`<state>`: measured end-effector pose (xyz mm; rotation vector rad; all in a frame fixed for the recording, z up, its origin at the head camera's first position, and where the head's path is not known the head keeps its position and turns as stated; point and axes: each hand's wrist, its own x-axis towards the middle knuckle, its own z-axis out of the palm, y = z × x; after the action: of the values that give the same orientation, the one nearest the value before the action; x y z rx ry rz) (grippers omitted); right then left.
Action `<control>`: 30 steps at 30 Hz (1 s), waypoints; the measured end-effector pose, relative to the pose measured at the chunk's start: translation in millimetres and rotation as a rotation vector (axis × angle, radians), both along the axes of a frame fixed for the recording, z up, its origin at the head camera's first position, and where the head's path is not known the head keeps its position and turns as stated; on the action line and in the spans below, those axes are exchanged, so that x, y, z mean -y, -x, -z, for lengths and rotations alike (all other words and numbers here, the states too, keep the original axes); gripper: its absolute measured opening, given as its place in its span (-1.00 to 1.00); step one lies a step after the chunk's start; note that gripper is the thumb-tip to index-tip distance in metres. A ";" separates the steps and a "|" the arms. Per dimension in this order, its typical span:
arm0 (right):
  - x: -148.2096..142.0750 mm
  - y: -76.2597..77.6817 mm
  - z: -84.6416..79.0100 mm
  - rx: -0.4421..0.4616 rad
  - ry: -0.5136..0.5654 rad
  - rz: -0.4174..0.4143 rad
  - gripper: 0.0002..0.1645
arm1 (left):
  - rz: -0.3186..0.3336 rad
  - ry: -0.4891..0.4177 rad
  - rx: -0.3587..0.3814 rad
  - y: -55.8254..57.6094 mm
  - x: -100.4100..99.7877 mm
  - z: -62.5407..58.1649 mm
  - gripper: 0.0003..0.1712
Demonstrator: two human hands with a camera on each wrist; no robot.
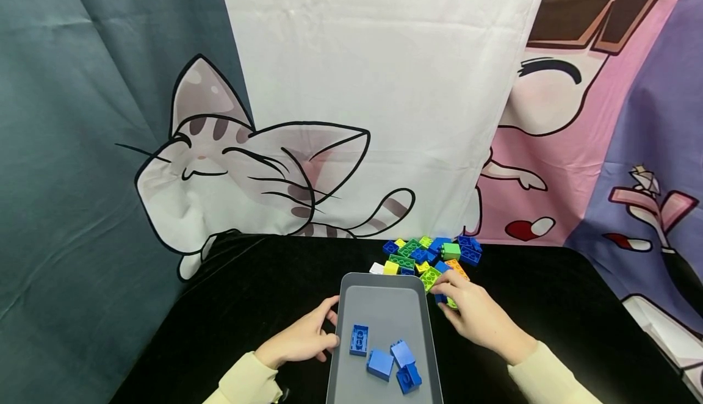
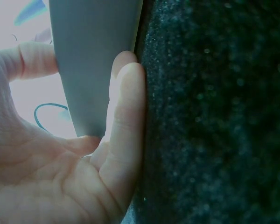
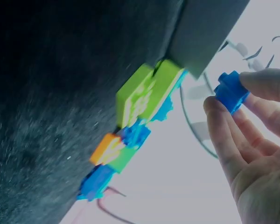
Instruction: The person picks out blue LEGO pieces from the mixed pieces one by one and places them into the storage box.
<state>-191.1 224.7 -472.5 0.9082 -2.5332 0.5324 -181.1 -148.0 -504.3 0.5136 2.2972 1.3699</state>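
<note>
A printed cloth backdrop (image 1: 384,74) hangs behind everything, with a cartoon cat on its left part and a pink and purple section on the right. In front of it lies a black tablecloth (image 1: 269,279). A gray tray (image 1: 384,303) sits on this, its near end running out of the head view.

Just beyond the tray's far end, and past its far right corner, spreads a loose pile of bricks (image 1: 420,256) in blue, green, lime, yellow, orange and white. The person's left hand (image 1: 304,337) is at the tray's left side, fingers and thumb loosely spread and touching its wall. The right hand (image 1: 478,315) is at the near right of the pile, beside the tray, its thumb and fingertips pinched narrowly on a small blue brick (image 3: 232,92). From the head camera those fingertips overlap other bricks, so exactly where the held one sits there is hard to tell.

Four more blue bricks lie in the tray: one on the left (image 1: 359,340) with its hollow underside up, one near the middle (image 1: 380,364), and two to the right of that, an upper one (image 1: 403,354) touching a lower one (image 1: 409,379).
</note>
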 end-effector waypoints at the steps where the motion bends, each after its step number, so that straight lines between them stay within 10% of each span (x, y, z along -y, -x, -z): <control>1: 2.4 -4.2 -1.0 0.005 0.004 -0.015 -0.69 | 0.000 0.000 0.000 0.0 -0.1 -0.1 0.00; 24: 29.3 -77.8 -14.8 0.284 -0.058 -0.297 -0.62 | 0.001 -0.007 0.004 -0.5 0.5 0.4 0.00; 30: 30.2 -86.1 -13.6 0.319 -0.196 -0.240 -0.20 | 0.005 -0.010 -0.001 -0.5 0.6 0.1 0.00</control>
<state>-104.9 194.5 -458.9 1.3025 -2.8164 0.5440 -180.5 -148.6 -504.4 0.5229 2.2897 1.3799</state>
